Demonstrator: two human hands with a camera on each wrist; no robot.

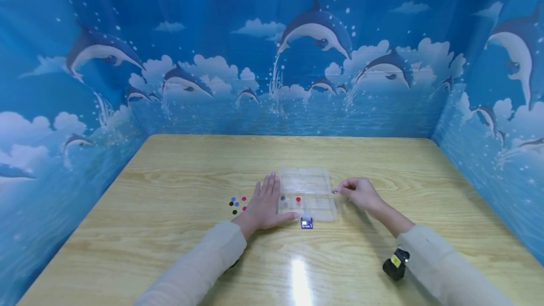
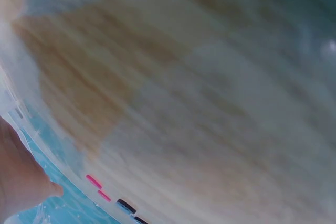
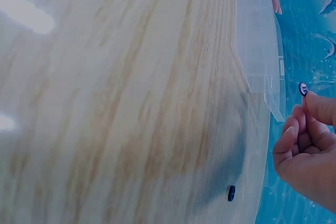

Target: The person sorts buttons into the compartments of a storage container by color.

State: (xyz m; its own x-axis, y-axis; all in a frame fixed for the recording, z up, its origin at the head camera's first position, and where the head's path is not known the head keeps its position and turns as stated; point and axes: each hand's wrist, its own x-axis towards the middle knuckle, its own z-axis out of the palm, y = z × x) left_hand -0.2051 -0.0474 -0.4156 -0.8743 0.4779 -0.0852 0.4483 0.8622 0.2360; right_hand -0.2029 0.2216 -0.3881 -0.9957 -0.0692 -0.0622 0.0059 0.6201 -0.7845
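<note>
In the head view, right of middle, pinches a dark button (image 1: pixel 335 191) in the right hand (image 1: pixel 360 193), just right of the clear box (image 1: pixel 303 182), with the left hand (image 1: pixel 265 208) flat at its left edge, on a wide wood table (image 1: pixel 348 259). In the left wrist view, shows 2 pink buttons (image 2: pixel 93 181) low down; in the right wrist view, has the box up and left from the pinch.

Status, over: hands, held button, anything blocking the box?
Left hand spread at left edge of clear box. Right hand pinches button, right of box. Small blue item at near edge; nothing visible between button and box.
</note>
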